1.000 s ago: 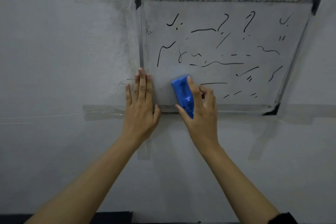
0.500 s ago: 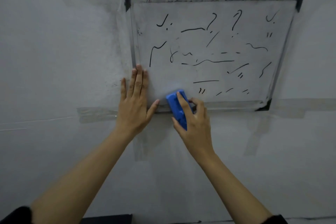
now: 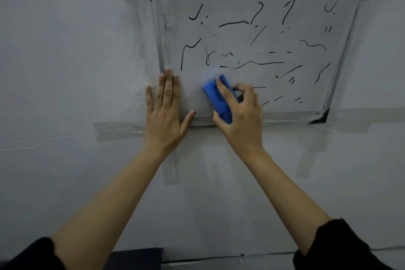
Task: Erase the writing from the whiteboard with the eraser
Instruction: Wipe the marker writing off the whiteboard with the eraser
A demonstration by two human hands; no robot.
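Arms: two forearms, bare from wrist to near the elbow
Sleeves: black fabric, pushed up; left sleeve (image 3: 32, 254) and right sleeve (image 3: 341, 247) bunch at the frame's lower corners
Hands: left hand (image 3: 163, 114) and right hand (image 3: 243, 116) bare, no rings or watch visible
Nails: short, unpainted

So the whiteboard (image 3: 252, 35) is taped flat on the wall (image 3: 65, 50), up and to the right. The left hand (image 3: 165, 116) lies flat over its lower left corner, fingers along the left frame edge. Just right of it, the right hand (image 3: 243, 116) holds the eraser (image 3: 217, 96) on the board's lower left part. Writing (image 3: 263, 50) fills the board above and to the right of the eraser.
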